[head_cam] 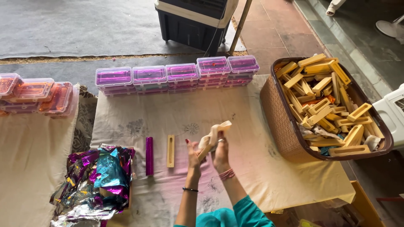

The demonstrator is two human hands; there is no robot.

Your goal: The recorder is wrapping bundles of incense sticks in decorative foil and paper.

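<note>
Both hands meet over the middle of the cloth [252, 138], and much of the grip is hidden. The left hand [193, 154] shows its back and wrist; its fingers curl around the lower end of a pale wooden block [215, 133], though the fingertips lie out of sight behind it. The right hand [221, 154] clasps the same block from the other side, with the thumb up against the wood. A strip of whitish wrap seems to lie along the block, but it is hard to tell from the wood itself. The block is tilted, its far end pointing up and right, and it is held clear above the cloth.

Only the forearms and a bit of teal sleeve [235, 216] show at the near edge.

Just left of the hands, a bare wooden block [170, 151] and a purple foil-covered one [149, 156] lie side by side on the cloth, apart from each other. Nearer and further left sits a crumpled foil heap [94, 180], cut off by the bottom edge. A row of purple boxes [176, 75] lines the far edge. Orange boxes [35, 94] at far left are cut by the frame. At right a brown basket [277, 117] holds many wooden blocks piled in no order; scraps lie among them, too small to make out.
</note>
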